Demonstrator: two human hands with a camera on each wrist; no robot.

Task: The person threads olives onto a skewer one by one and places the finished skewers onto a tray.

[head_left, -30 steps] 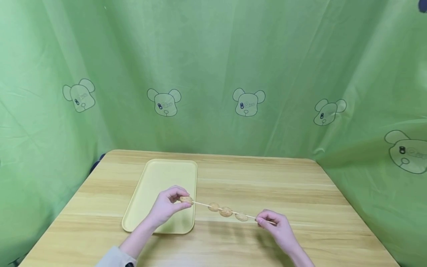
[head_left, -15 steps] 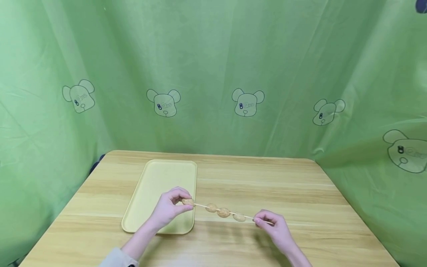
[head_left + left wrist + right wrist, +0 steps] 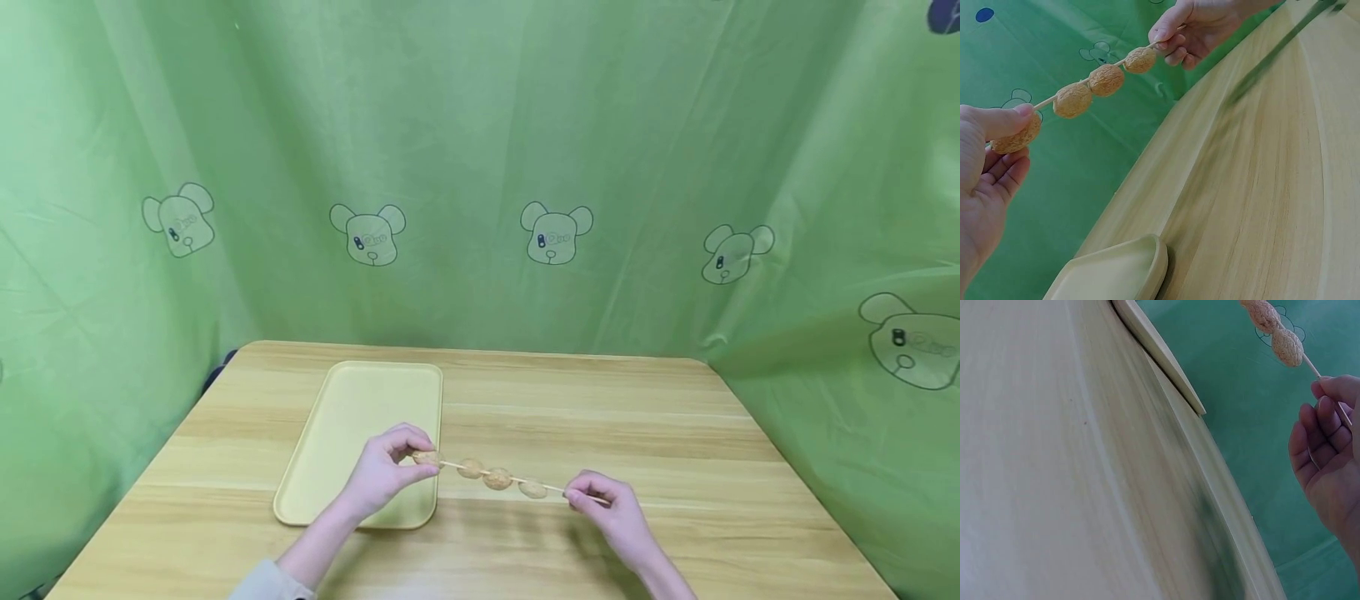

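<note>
A thin wooden skewer (image 3: 553,488) is held nearly level above the table, dipping slightly to the right in the head view. My right hand (image 3: 611,515) pinches its right end between thumb and fingers. Three wrinkled golden-brown food balls (image 3: 1106,80) are threaded along the middle. My left hand (image 3: 382,473) pinches a fourth such ball (image 3: 1019,136) between thumb and fingertips at the other end. The skewer runs into that ball, and a small tip shows beyond it. A short bare stretch of skewer separates the pinched ball from the others.
A pale yellow rectangular tray (image 3: 375,400) lies on the left half of the wooden table (image 3: 600,417), partly beneath my left hand. Green curtains (image 3: 465,300) with bear-head outlines stand behind and at both sides of the table.
My right hand has moved a little left with the skewer, and my left hand slightly right. The pinched ball now sits closer to the other three along the stick.
</note>
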